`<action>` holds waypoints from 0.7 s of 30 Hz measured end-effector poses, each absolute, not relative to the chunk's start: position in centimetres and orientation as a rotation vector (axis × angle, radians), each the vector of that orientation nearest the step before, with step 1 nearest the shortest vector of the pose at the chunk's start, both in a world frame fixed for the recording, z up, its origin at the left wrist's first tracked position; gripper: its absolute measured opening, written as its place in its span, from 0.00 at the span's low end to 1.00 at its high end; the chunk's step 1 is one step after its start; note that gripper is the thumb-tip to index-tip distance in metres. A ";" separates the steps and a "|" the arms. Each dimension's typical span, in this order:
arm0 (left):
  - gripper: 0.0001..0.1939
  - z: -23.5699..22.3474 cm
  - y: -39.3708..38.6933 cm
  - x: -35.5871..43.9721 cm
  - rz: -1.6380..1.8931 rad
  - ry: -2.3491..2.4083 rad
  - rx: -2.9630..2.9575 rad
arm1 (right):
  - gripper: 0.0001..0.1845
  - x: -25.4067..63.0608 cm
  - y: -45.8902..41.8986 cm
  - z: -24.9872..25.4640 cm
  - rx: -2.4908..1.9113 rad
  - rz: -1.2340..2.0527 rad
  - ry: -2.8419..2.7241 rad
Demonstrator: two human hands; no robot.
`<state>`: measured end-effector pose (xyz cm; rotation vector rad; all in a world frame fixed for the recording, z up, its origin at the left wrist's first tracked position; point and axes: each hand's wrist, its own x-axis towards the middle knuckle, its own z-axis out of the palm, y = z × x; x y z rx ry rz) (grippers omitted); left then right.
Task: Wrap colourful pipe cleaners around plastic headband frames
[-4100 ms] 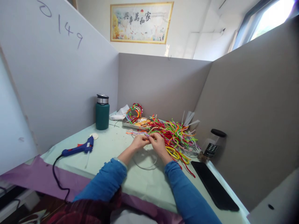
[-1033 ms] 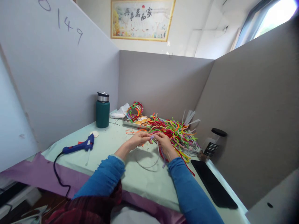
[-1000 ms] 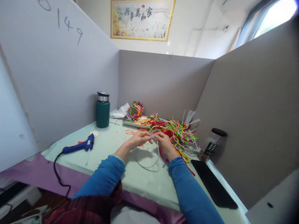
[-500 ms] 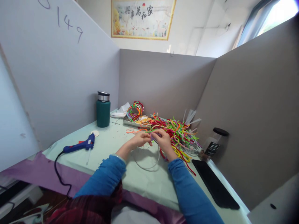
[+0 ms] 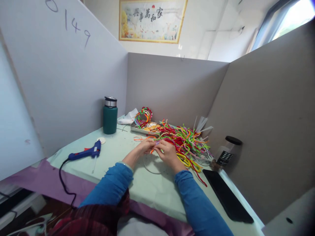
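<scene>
My left hand (image 5: 144,148) and my right hand (image 5: 166,151) meet over the pale green table (image 5: 118,154), fingers pinched together on a thin pale pipe cleaner (image 5: 157,143). A pale hoop (image 5: 150,169) curves on the table just below my hands; its upper part is hidden behind them. Right beside my right hand lies a heap of pipe cleaners (image 5: 187,141) in red, green, yellow and orange. Both forearms wear blue sleeves.
A blue glue gun (image 5: 85,152) with a black cord lies at the left. A green flask (image 5: 109,115) stands at the back left. A metal tray (image 5: 145,127) holds coloured hoops. A black phone (image 5: 227,196) and a dark-lidded jar (image 5: 227,150) sit at the right. Grey partitions enclose the table.
My hands have come closer together and lower on the table. The pale hoop that hung down between them a second ago now lies mostly behind my hands.
</scene>
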<state>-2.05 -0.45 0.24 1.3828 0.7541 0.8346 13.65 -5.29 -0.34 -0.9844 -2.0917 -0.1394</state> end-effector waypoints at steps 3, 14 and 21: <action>0.18 0.1 -0.3 -2.1 0.879 0.790 1.396 | 0.13 13.7 -5.3 -0.4 -0.998 -0.210 -2.164; 0.19 -0.7 0.8 -1.6 1.034 0.816 1.749 | 0.16 14.6 -5.6 0.9 -0.968 0.153 -1.731; 0.21 0.2 -0.1 -2.1 0.961 0.858 1.618 | 0.19 16.8 -3.6 0.4 -1.098 0.763 -1.252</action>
